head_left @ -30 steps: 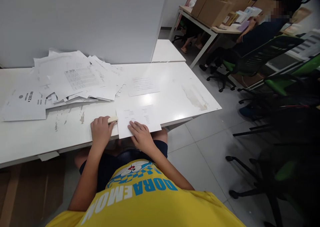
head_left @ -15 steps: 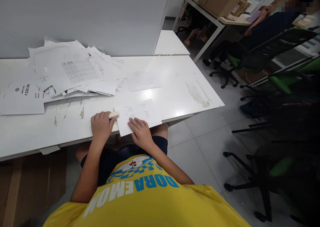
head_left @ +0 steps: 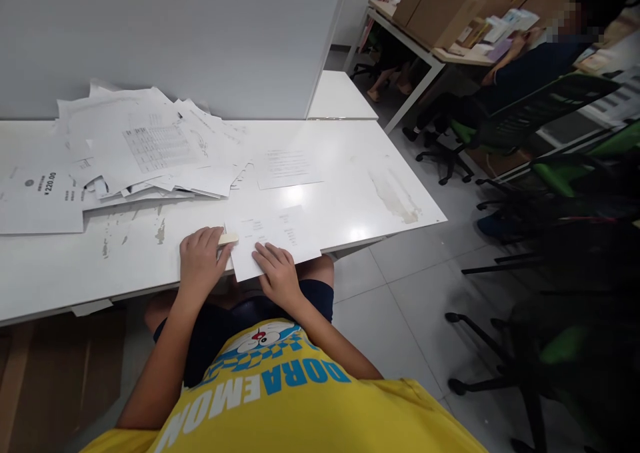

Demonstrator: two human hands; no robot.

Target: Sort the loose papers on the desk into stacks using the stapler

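White paper [head_left: 275, 232] is pressed at the edge of the desk [head_left: 345, 200] by the right hand [head_left: 277, 272], fingers slightly spread, its left side met by a cream tool [head_left: 229, 238] pinched in the left hand [head_left: 203, 258], work seemingly midway.

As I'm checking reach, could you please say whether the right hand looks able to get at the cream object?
Probably yes: the cream object sticks out toward the right hand, unobstructed, though the left hand covers its other end.
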